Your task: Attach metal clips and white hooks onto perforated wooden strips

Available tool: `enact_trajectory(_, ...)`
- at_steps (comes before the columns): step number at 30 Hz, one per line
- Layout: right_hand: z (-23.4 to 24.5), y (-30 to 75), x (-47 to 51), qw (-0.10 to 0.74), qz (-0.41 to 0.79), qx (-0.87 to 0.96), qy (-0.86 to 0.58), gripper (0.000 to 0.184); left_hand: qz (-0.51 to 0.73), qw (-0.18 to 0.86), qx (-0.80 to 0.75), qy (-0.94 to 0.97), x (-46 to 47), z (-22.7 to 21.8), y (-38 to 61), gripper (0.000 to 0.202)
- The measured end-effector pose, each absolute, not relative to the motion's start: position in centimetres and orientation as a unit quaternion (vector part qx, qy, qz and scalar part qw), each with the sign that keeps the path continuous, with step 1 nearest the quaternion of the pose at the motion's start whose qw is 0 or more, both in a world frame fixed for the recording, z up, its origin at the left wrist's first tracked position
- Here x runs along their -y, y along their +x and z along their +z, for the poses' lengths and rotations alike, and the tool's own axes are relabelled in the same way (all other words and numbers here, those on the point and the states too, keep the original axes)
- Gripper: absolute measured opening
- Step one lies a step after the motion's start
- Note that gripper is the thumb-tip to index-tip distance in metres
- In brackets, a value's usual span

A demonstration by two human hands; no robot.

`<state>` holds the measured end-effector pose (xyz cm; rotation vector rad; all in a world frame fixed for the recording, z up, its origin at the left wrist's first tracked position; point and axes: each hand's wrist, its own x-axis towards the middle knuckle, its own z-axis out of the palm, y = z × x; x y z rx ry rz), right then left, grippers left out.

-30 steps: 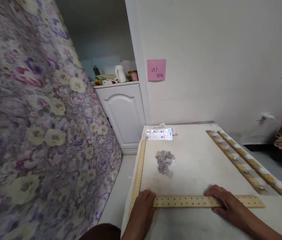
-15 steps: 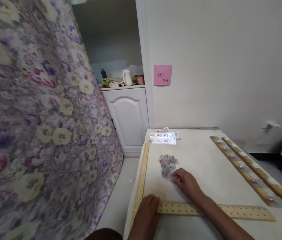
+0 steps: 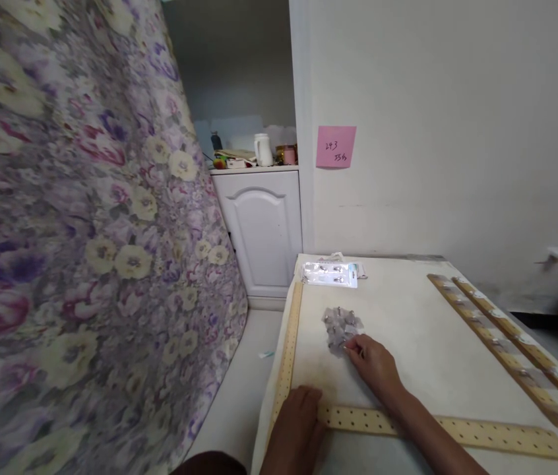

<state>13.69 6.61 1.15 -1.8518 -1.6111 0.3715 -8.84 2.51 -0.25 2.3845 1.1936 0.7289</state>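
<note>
On the white table lies a pile of small clear packets (image 3: 341,324) with shiny bits inside. At the pile's near right edge is my right hand (image 3: 372,364), its thumb and fingers pinched together. What sits between those fingertips is too small to make out. My left hand (image 3: 297,422) is curled over the left end of a pale wooden strip with rows of holes (image 3: 496,435), which runs across the near part of the table. My right forearm passes above this strip and hides part of it. A second holed strip (image 3: 289,349) lies along the table's left edge.
Two brown strips (image 3: 491,336) carrying clear packets lie along the table's right side. Clear blister packages (image 3: 329,274) rest at the back left corner. A floral curtain (image 3: 111,251) hangs at left, and a white cabinet (image 3: 264,231) stands behind. A pink note (image 3: 336,146) is on the wall.
The camera view has turned slightly left, so the scene sits further right. My right hand stays at the pile's edge with fingers pinched; my left hand stays at the strip's end.
</note>
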Motion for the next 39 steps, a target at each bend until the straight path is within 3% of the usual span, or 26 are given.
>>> enact_trajectory(8,2.6,13.7,-3.7,0.420,0.214,0.645,-0.602,0.012,0.323,0.242,-0.429,0.808,-2.0,2.0,-7.5,0.024)
enact_trajectory(23,3.8,9.9,-0.4,0.391,0.266,0.694,-0.543,0.010,0.409,0.310,-0.436,0.740,-1.5,3.9,-5.1,0.017)
enact_trajectory(29,3.7,11.2,-0.6,0.447,0.274,0.627,-0.576,0.014,0.446,0.335,-0.465,0.687,-1.7,3.6,-5.6,0.009)
enact_trajectory(39,2.0,9.4,-1.1,0.459,0.563,0.487,-0.485,0.029,0.500,0.417,-0.487,0.581,-2.1,3.4,-6.1,0.011)
